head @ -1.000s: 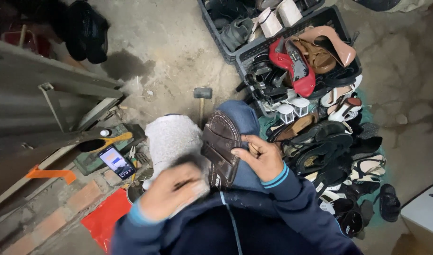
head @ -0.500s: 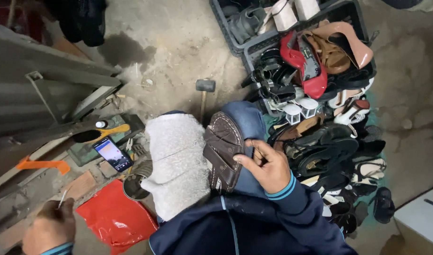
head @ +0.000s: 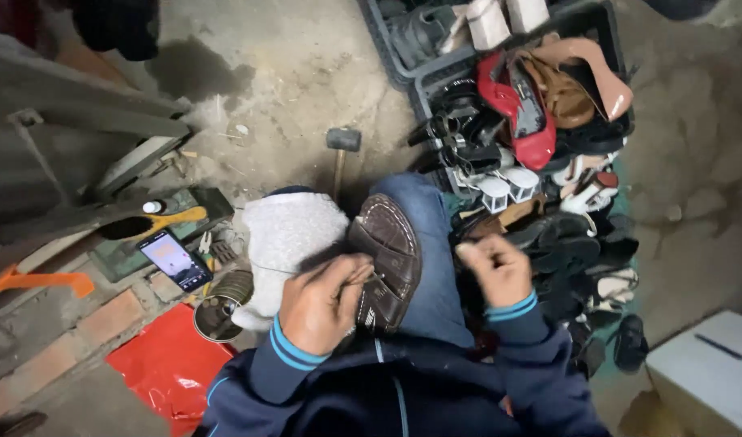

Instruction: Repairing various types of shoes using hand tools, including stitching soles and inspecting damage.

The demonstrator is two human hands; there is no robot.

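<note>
Brown stitched shoe (head: 387, 259) on knee, sole scuffed, left hand (head: 322, 303) touching

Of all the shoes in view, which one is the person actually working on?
The brown shoe lying sole-up on the person's knee, with the left hand at it. The other shoes sit heaped in the crates and on the floor, untouched.

Single head-mounted view, looking steeply down from the wearer's own head onto the lap. Both hands, left (head: 321, 301) and right (head: 492, 267), sit close, low in frame; the concrete floor (head: 298, 73) lies farther off. No second view overlaps.
</note>
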